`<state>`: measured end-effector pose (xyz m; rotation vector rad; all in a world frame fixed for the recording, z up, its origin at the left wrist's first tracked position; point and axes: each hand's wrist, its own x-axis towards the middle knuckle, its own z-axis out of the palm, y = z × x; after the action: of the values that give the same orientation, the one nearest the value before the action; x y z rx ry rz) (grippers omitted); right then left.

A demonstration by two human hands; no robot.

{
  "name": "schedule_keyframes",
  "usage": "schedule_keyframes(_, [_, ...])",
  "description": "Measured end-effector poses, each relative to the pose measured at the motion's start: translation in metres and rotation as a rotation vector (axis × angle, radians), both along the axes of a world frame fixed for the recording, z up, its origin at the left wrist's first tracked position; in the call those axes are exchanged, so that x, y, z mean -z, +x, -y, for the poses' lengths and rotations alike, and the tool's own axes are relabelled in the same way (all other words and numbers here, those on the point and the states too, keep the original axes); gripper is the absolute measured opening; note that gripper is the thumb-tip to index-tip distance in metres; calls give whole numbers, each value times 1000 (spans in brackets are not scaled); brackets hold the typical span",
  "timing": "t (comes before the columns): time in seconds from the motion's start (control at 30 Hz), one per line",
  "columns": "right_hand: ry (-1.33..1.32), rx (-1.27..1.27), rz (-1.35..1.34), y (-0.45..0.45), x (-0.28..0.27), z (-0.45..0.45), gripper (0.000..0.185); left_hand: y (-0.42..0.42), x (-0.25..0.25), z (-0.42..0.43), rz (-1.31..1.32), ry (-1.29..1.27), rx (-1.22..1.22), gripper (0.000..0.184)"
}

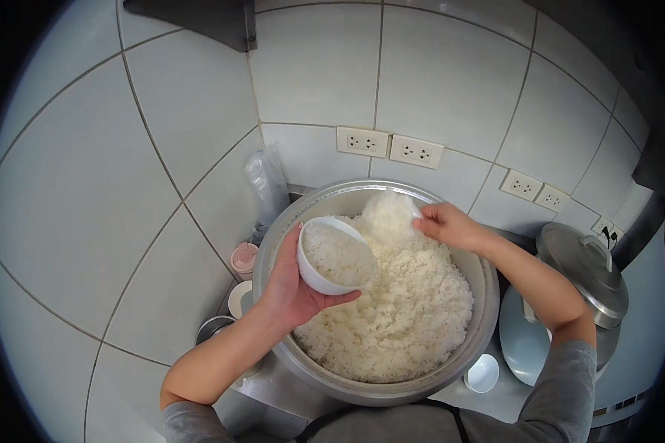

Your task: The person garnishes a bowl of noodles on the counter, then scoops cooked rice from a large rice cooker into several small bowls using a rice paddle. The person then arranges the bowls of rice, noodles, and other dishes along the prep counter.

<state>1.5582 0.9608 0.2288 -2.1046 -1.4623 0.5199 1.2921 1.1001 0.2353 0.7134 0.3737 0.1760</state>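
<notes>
While left grip [284, 288] is cradling white bowl [318, 280] above pot [489, 303] near its left edge, right grip [454, 226] is pinching rice clump [389, 215], maybe bagged, near far edge; staying over pot is likely containing spills.

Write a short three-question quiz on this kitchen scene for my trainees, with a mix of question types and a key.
1. Short answer: What does the person's left hand hold?

2. Multiple choice: As the person faces it, on which side of the big pot does the small bowl sit?
a) left
b) right

3. True or false: The big pot has a lid on it.

Key:
1. A white bowl with rice in it.
2. b
3. False; the rice inside is open to view.
</notes>
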Motion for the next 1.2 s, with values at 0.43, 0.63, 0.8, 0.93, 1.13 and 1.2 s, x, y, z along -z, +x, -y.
schedule_keyframes(0.43, [268,-246,484,-111,-15,27,52,16,2,17,8,-97,-108,53])
schedule_keyframes(0.63, [401,-303,426,-108,-54,31,45,12,6,12,86,-5,-25,56])
schedule_keyframes(0.8, [362,-300,456,-119,-48,34,42,5,7,11,101,44,-7,59])
schedule_keyframes(0.93, [409,-323,421,-111,-64,30,42,-4,0,12,142,88,-24,57])
schedule_keyframes(1.13, [425,-364,310,-129,-65,37,40,-22,0,18,211,88,-79,56])
schedule_keyframes(1.2, [462,-381,275,-133,-65,40,40,-24,-2,25,266,101,-125,56])
